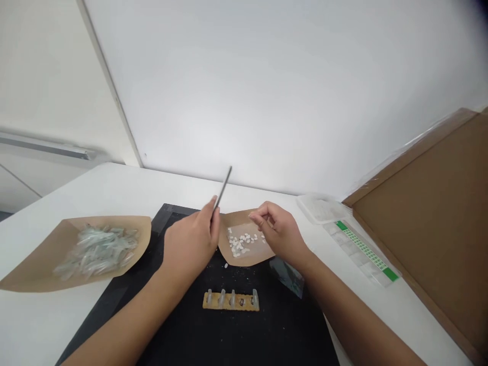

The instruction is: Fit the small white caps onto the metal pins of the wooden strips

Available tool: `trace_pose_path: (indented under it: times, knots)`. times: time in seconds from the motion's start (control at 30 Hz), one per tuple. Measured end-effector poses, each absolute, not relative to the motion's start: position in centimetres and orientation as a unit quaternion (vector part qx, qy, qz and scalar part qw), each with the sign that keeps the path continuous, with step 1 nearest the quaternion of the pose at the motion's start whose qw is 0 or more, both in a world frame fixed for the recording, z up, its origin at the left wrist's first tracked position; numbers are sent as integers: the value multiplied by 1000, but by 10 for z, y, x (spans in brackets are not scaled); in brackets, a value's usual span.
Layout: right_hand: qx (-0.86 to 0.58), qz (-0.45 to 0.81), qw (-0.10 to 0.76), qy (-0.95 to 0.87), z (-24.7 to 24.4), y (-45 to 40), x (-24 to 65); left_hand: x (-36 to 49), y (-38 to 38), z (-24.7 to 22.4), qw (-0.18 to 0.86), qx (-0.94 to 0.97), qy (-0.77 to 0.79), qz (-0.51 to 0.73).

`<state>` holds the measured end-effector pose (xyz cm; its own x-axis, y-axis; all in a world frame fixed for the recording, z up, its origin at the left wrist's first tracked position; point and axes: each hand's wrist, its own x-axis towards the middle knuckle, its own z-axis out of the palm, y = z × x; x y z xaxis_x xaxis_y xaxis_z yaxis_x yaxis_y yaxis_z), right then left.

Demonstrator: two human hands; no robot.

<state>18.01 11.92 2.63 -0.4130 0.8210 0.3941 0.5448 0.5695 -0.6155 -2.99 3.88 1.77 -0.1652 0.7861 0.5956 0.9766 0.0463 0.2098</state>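
a white table (pixel 125 187) bears a black mat (pixel 274 335); at the mat's left, a brown paper tray (pixel 30 272) is heaped with clear pieces (pixel 101 249); the left hand (pixel 190 236) has thumb and forefinger pinched; the right hand (pixel 280 231), thumb and forefinger tips drawn together, hangs over a smaller paper tray (pixel 236 219), its hold impossible to tell; a tan strip (pixel 231 306) lies nearer on the mat; the left fingers pinch a thin dark stick (pixel 224 184), pointing up; white bits (pixel 240 243) lie in the smaller paper tray.

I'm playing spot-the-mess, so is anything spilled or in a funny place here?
Yes: one small white piece lies on the black mat, just outside the paper tray. That looks odd because many pieces like it are inside; maybe it fell out.
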Motion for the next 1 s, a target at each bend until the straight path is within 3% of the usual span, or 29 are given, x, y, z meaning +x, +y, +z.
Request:
trace_pose_path:
  times: [0.33,0.6,0.77,1.0]
  knots:
    - [-463,81,310,-826,27,138,212,-80,59,21,143,-527,-816,-189]
    - [-421,117,286,-853,27,100,222,-99,64,4,112,-513,-832,-177]
    - [-392,95,332,-853,21,83,234,-102,62,2,121,-522,-816,-217]
    - [-336,56,412,-845,14,76,243,-78,59,15,103,-611,-694,-365]
